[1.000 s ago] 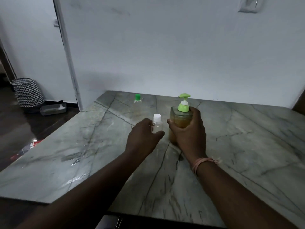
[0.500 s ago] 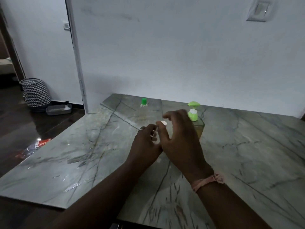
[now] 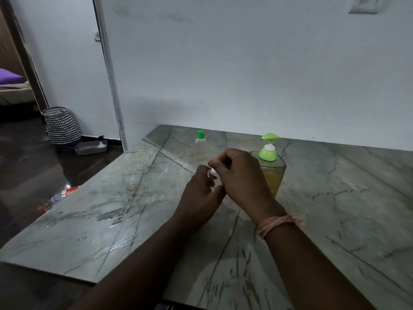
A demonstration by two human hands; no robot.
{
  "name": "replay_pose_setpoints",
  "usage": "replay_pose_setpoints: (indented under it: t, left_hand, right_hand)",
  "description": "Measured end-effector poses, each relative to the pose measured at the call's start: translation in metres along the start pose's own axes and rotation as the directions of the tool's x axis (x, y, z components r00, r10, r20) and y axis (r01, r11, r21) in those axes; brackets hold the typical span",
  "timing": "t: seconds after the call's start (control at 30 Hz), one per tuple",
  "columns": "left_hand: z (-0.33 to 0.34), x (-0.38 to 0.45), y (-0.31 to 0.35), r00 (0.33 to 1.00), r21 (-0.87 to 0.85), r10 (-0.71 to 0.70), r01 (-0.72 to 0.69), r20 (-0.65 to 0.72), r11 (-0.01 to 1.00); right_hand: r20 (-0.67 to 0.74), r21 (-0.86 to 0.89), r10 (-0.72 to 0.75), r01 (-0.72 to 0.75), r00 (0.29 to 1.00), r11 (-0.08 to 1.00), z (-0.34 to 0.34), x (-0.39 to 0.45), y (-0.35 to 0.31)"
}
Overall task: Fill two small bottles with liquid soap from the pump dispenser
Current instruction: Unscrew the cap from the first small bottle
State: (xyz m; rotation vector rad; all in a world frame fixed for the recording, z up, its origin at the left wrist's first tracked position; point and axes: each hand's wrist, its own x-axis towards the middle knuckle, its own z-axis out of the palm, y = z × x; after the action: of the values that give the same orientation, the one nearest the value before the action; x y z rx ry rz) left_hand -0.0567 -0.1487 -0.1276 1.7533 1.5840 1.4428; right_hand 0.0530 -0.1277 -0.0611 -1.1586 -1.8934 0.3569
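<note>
My left hand [image 3: 200,193] grips a small clear bottle [image 3: 210,174] near the middle of the marble table; only its neck shows above my fingers. My right hand [image 3: 240,175] curls over the bottle's top and pinches its white cap [image 3: 213,171]. Just behind my right hand stands the pump dispenser [image 3: 270,166], with a light green pump and amber soap inside. A second small clear bottle with a green cap [image 3: 200,136] stands upright near the back edge of the table, apart from both hands.
The grey marble table [image 3: 335,198] has wet streaks on its left half. A white wall rises right behind it. On the dark floor to the left stand a zigzag-patterned basket [image 3: 61,125] and a grey tray [image 3: 90,147].
My right hand left the dispenser and came over to the white cap of the bottle held by my left hand. The view has tilted upward.
</note>
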Motion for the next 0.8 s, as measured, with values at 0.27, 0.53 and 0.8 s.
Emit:
replay_pose_setpoints:
  t: [0.27, 0.53, 0.8]
  left_hand:
    - [-0.007, 0.001, 0.002, 0.995, 0.002, -0.033, 0.033, 0.092, 0.999]
    - [-0.008, 0.004, 0.003, 1.000, -0.009, -0.004, 0.004, -0.027, 1.000]
    - [-0.006, 0.007, -0.003, 0.997, 0.016, -0.056, 0.057, -0.052, 0.998]
  right_hand:
    - [0.286, 0.087, -0.101, 0.079, 0.953, 0.993, -0.025, 0.009, 0.015]
    - [0.243, -0.143, -0.001, 0.037, 0.970, 0.989, -0.035, 0.026, 0.001]
    - [0.573, -0.121, 0.019, 0.061, 0.819, 0.991, -0.031, 0.036, -0.002]
